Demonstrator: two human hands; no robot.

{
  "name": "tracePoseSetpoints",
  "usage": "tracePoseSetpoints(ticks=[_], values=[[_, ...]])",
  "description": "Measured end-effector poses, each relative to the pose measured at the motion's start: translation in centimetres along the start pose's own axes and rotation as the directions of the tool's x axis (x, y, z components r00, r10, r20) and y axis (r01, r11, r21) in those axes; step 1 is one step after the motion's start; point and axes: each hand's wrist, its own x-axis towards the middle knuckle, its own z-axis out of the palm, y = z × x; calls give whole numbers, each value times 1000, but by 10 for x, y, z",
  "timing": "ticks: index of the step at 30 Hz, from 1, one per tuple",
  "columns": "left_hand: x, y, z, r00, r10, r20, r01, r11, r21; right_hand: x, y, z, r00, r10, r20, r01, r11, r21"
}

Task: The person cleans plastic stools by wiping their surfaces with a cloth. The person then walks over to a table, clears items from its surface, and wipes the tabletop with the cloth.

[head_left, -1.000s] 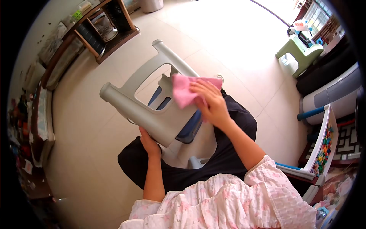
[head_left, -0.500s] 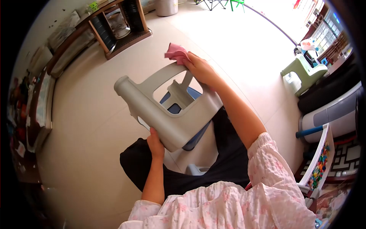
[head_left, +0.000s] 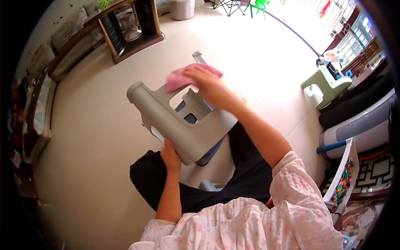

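Observation:
A large grey plastic frame [head_left: 183,139] with a wide opening and a rounded tube-like edge is tilted over my lap. My left hand [head_left: 170,156] is closed round its lower left edge, thumb on top. Over the frame's upper bar my right hand [head_left: 212,89] presses a pink cloth [head_left: 179,78], its fingers slightly blurred. Blue plastic [head_left: 210,154] shows beneath the frame; whether the two are joined, I cannot tell. Between my legs lies a light grey-blue piece [head_left: 211,186], partly hidden. Beyond the cloth a grey tube end [head_left: 199,56] sticks up.
Pale tiled floor [head_left: 91,125] surrounds me. A green plastic stool [head_left: 329,85] stands at the right, above a white-edged bin of colourful small pieces [head_left: 345,179]. A wooden cabinet [head_left: 135,41] is at the back left, with a pale bucket [head_left: 182,9] beside it.
My right hand and the pink cloth have moved left along the frame's upper bar, and the cloth is spread wider. My left hand keeps its hold.

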Motion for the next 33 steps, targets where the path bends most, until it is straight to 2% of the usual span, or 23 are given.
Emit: tracePoseSetpoints(ticks=[1,2,3,4,5,6,8,9,10,11,12,13,14,15,16,17,18,19,21,24,28,31,33], values=[[-1,5,-1,1000,-26,0,26,1000,-10,-4,-2,-18,975,221,14,-221,975,23],[-1,8,-3,999,-52,1,52,998,-19,0,-22,-50,744,602,290,-668,668,328],[3,1,-6,999,-46,0,46,999,-21,-10,14,-40,891,446,-84,-422,883,206],[8,-9,-9,999,-42,-35,38,993,-109,-14,14,-59,833,545,-91,-465,780,420],[12,-20,-11,997,-41,-69,27,981,-194,-15,19,-65,830,468,-303,-307,838,451],[13,-14,-13,997,-38,-68,24,981,-193,-21,22,-77,689,628,-362,-503,774,384],[12,14,-17,922,272,-277,-261,962,78,-32,9,-85,629,684,-370,-559,729,395],[10,31,-15,922,276,-270,-264,961,82,-41,11,-73,703,584,-406,-494,812,312],[8,51,-8,780,548,-302,-480,834,273,-47,11,-56,768,473,-433,-417,881,223],[7,70,-1,572,774,-270,-631,626,458,-52,2,-45,831,474,-291,-457,880,126],[5,92,9,604,786,-134,-685,597,417,-57,-6,-34,868,477,-137,-478,878,25],[6,108,22,618,787,2,-731,573,369,-61,-5,-22,941,279,-192,-284,959,-1],[10,116,33,616,788,4,-731,570,374,-66,-3,-12,969,65,-238,-77,996,-39],[15,122,44,659,728,188,-717,533,450,-70,-8,-11,962,207,-180,-165,961,221],[18,126,49,689,629,358,-708,481,517,-76,-18,-12,962,205,-179,-162,961,225],[20,128,51,689,629,360,-708,478,520,-85,-29,-13,955,239,-174,-182,939,290],[23,129,51,763,494,417,-637,467,613,-94,-39,-12,947,271,-171,-198,915,352],[27,131,52,823,345,452,-567,434,700,-108,-47,-10,953,227,-203,-176,955,240],[27,136,47,806,334,489,-592,434,679,-142,-57,-6,963,135,-233,-142,990,-12],[21,140,45,764,343,546,-644,461,611,-153,-66,-8,943,145,-301,-151,989,3],[19,139,41,692,345,634,-709,491,506,-99,-37,-29,927,136,-351,-114,990,83],[17,138,38,660,362,658,-739,471,483,-59,7,-43,926,145,-348,-149,989,16],[17,136,35,677,356,644,-723,483,493,-41,14,-53,960,119,-252,-144,986,-86]])
